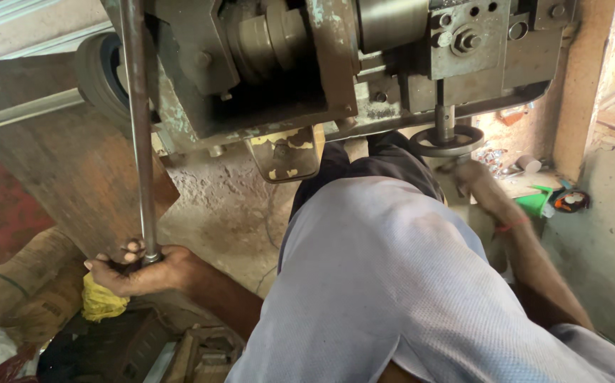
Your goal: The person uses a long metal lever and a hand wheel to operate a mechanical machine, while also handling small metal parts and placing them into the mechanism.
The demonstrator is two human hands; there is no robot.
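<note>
Rough concrete floor (215,213) and worn walls surround an old greenish machine (336,64), which fills the top of the view from 11 to 1 o'clock; a person in a pale shirt (385,284) bends under it. At 8 o'clock the left hand (140,269) is closed around the lower end of a long steel rod (139,128), which stands nearly upright and goes up past the machine; a yellow cloth (101,301) lies just beside this hand. At 2 o'clock the right hand (467,174) reaches to a small dark handwheel (447,140) under the machine; it is blurred, so its grip cannot be told. Judging from this, the work looks in the middle; the rod is in the hand, not put down.
</note>
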